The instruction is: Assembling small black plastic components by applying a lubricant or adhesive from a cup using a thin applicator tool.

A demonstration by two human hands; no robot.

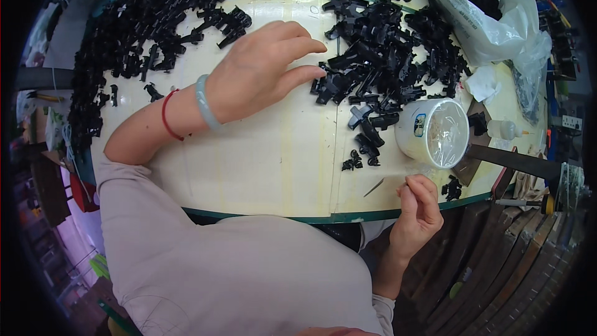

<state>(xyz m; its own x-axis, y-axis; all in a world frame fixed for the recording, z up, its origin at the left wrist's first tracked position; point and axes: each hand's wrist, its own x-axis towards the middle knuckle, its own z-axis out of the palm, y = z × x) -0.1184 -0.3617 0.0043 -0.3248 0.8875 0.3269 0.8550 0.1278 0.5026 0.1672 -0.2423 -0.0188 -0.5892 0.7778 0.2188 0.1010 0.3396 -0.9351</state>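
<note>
My left hand [258, 71] reaches over the table, thumb and fingers apart with nothing between them. Its fingertips are at the left edge of a heap of small black plastic parts [379, 46]. A pale blue-green bangle [203, 101] and a red cord [166, 115] circle that wrist. By the table's front edge, my right hand [420, 214] is closed in a pinch; whatever its fingertips hold is too small to make out. A thin dark sliver [374, 187] lies just left of it. Above that hand stands a white round tub [413, 137], its contents pale and unclear.
More black parts [134, 31] spread across the far left. A translucent plastic bag [491, 34] with dark contents sits at the far right. Crumpled white tissue [483, 84], a small bottle [504, 129] and a dark bar [513, 160] lie right of the tub. Small black clusters [452, 188] lie nearby.
</note>
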